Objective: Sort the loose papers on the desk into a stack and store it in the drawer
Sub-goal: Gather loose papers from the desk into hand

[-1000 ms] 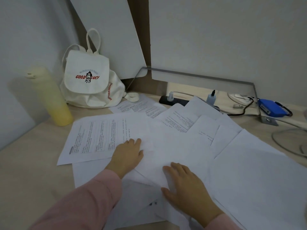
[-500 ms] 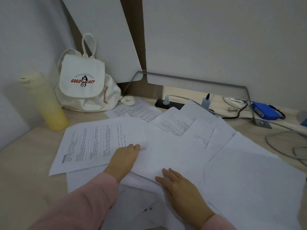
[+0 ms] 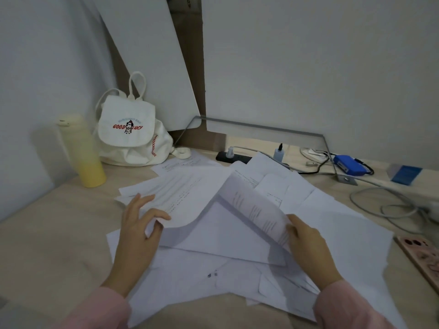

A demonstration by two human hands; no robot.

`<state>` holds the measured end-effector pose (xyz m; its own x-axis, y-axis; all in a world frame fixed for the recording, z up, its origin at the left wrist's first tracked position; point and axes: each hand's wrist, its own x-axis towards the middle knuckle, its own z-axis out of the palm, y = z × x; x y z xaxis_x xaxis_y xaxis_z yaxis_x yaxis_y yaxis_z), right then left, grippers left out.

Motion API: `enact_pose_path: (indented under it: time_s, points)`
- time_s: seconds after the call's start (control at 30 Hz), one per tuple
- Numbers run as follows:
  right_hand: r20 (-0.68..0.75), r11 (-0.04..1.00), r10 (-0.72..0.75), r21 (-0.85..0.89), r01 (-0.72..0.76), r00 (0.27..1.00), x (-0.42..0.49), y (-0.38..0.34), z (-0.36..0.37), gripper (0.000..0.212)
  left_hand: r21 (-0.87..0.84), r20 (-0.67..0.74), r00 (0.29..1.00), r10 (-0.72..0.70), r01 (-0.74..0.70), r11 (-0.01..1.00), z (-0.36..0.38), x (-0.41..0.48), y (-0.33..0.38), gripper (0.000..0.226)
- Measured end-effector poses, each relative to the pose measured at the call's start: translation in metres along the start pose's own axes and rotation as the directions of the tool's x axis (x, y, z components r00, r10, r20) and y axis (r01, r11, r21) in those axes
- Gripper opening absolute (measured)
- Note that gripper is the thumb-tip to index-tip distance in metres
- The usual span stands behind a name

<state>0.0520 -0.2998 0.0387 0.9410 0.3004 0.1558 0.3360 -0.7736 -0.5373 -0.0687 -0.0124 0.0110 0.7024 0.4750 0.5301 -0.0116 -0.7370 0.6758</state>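
Papers (image 3: 237, 276) lie fanned across the bench (image 3: 47, 245), overlapping at mixed angles, none squared up. The spread runs from the near edge out toward the power strip (image 3: 234, 157), widest to the right.

One printed sheet (image 3: 251, 207) is lifted and curled over, its free edge arched between both hands. Right hand (image 3: 308, 250) grips that sheet's near-right edge, thumb on top, fingers hidden beneath the paper. Left hand (image 3: 137, 231) pinches the near-left corner of the flat printed sheet (image 3: 180, 193) between thumb and forefinger, other fingers splayed and raised.

Key relation: the curled sheet's long axis runs roughly away from the person, tilted left; the flat sheet under the left hand runs mostly left-right. The two need turning into line before they stack. The right hand is nearer the bulk of the loose pile, which lies under it and out to its right; the left hand has only a few sheets within reach, beyond its fingertips.

Judgement: stacking has barely begun. Likely next: lay the curled sheet onto the left one, edges matched.

Drawer is not in view. Bottle (image 3: 82, 153) and bag (image 3: 133, 134) stand clear at the back left; phone (image 3: 420, 260) lies just beside the right edge of the papers.
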Motion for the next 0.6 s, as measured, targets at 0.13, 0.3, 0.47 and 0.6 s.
enact_pose_path:
  time_s: [0.13, 0.3, 0.47, 0.6]
  points:
    - [-0.047, 0.970, 0.049, 0.239, -0.036, 0.998, -0.005, -0.007, -0.017, 0.022, -0.204, 0.093, 0.988, -0.122, 0.139, 0.969, -0.013, -0.017, 0.004, 0.072]
    - [0.027, 0.737, 0.078, 0.672, -0.075, 0.997, -0.021, -0.036, -0.048, 0.022, -0.303, 0.158, 0.969, -0.190, 0.231, 0.925, -0.025, -0.043, 0.005, 0.056]
    - [0.149, 0.458, 0.053, 0.875, -0.156, 0.987, -0.024, -0.043, -0.064, 0.018, -0.390, 0.254, 0.917, -0.306, 0.387, 0.836, -0.029, -0.060, -0.002, 0.048]
    - [0.234, 0.446, 0.184, 0.846, -0.293, 0.955, -0.019, -0.028, -0.043, 0.020, -0.466, 0.310, 0.812, -0.494, 0.583, 0.666, -0.027, -0.062, 0.000, 0.039]
